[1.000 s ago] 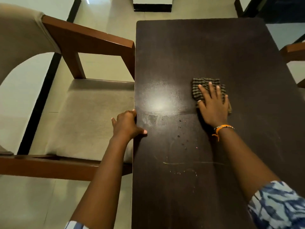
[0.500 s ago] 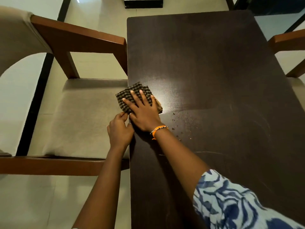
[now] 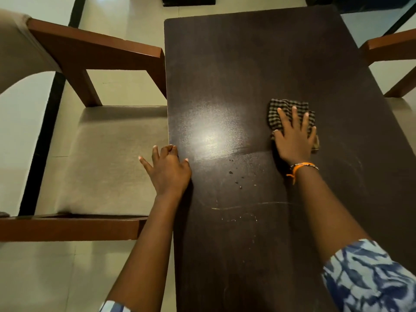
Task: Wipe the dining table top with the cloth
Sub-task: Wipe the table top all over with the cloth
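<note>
Checked cloth (image 3: pixel 290 113) sits pinned under the flat right hand (image 3: pixel 293 140); crumbs (image 3: pixel 234 176) just left of it could easily get flicked off the desk (image 3: pixel 247 52).

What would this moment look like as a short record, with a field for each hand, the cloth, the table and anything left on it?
right hand: flat, fingers spread, pressing on the cloth
left hand: empty, resting at the table's left edge
cloth: checked, bunched, on the table's right half
table: dark wood, glare patch near the middle
crumbs: small dark bits between the hands
streaks: faint pale lines nearer the person
chair: cushioned, wooden arms, left of the table
wristband: orange, on the right wrist
</note>
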Demonstrator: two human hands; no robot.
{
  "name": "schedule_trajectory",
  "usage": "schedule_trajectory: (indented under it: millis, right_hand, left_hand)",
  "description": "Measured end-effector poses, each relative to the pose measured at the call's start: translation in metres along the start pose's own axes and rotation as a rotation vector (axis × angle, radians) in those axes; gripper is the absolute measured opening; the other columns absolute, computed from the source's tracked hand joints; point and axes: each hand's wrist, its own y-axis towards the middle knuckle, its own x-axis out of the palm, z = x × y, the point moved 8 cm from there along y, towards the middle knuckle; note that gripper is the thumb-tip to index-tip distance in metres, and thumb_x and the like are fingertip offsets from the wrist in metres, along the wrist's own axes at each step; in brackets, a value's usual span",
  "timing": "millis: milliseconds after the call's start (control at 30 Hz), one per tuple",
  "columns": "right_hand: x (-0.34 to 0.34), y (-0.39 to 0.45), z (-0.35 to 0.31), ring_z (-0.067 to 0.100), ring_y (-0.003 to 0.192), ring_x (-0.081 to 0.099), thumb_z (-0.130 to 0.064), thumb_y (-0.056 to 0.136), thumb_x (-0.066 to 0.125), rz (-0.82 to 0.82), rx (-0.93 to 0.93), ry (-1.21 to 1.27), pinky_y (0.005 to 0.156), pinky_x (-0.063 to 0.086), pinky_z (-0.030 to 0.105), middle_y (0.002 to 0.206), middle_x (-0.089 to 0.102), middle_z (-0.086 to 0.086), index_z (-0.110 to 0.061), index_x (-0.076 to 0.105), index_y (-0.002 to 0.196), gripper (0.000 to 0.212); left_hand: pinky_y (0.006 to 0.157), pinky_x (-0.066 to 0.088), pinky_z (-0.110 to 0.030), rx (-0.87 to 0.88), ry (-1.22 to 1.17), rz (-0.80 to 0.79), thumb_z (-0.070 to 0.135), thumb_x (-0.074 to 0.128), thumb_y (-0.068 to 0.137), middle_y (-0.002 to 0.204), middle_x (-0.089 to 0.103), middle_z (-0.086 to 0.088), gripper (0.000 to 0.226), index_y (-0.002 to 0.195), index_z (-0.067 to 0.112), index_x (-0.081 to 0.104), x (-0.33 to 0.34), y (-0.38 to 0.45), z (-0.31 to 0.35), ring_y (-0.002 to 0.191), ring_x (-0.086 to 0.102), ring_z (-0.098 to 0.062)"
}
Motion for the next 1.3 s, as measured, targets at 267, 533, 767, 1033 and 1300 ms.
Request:
schedule_trajectory:
  millis: [267, 533, 767, 1033, 1300]
  right_hand:
    - [0.046, -0.073, -0.137, 0.029, 0.147, -0.001, -0.037, 0.094, 0.040, -0.092, -0.434, -0.031, 0.114, 0.000, 0.055, 0.160, 0.005, 0.000, -0.037, 0.015, 0.148, 0.059]
    - [0.009, -0.033, -0.033, 0.023, 0.147, 0.007, -0.039, 0.092, 0.041, -0.086, -0.488, -0.078, 0.114, 0.010, 0.050, 0.159, 0.013, -0.008, -0.042, 0.018, 0.146, 0.058]
    - [-0.051, 0.020, 0.164, 0.027, 0.147, 0.005, -0.036, 0.096, 0.038, 0.021, 0.023, -0.031, 0.116, 0.008, 0.055, 0.160, 0.011, -0.003, -0.037, 0.017, 0.147, 0.055]
    - [-0.042, 0.013, 0.117, 0.029, 0.147, -0.001, -0.036, 0.096, 0.038, 0.083, 0.194, 0.006, 0.113, 0.002, 0.060, 0.160, 0.004, -0.001, -0.035, 0.014, 0.148, 0.058]
    - [-0.005, -0.003, -0.003, 0.027, 0.147, 0.004, -0.038, 0.095, 0.037, -0.084, -0.488, -0.076, 0.114, 0.007, 0.056, 0.160, 0.010, -0.003, -0.038, 0.015, 0.147, 0.056]
  left_hand:
    - [0.109, -0.014, -0.060, 0.111, 0.082, 0.077, 0.014, 0.047, 0.089, 0.151, 0.031, -0.007, 0.054, 0.141, 0.011, 0.033, 0.000, -0.017, 0.046, 0.145, 0.008, -0.030]
    - [0.107, -0.015, -0.061, 0.290, 0.103, -0.002, 0.021, 0.051, 0.089, 0.145, 0.041, -0.004, 0.052, 0.138, 0.015, 0.039, 0.020, -0.023, 0.131, 0.145, 0.009, -0.027]
    - [0.102, -0.024, -0.057, 0.512, 0.147, -0.089, 0.050, 0.057, 0.082, 0.143, 0.042, 0.001, 0.062, 0.134, 0.019, 0.043, 0.057, -0.051, 0.214, 0.146, 0.005, -0.026]
    - [0.101, -0.020, -0.063, 0.570, 0.327, -0.155, 0.065, 0.054, 0.075, 0.148, 0.034, -0.002, 0.084, 0.140, 0.015, 0.034, 0.065, -0.053, 0.223, 0.145, 0.008, -0.030]
    - [0.106, -0.014, -0.063, 0.375, 0.136, -0.173, 0.038, 0.058, 0.085, 0.151, 0.031, -0.002, 0.059, 0.137, 0.018, 0.039, 0.056, -0.037, 0.211, 0.145, 0.009, -0.028]
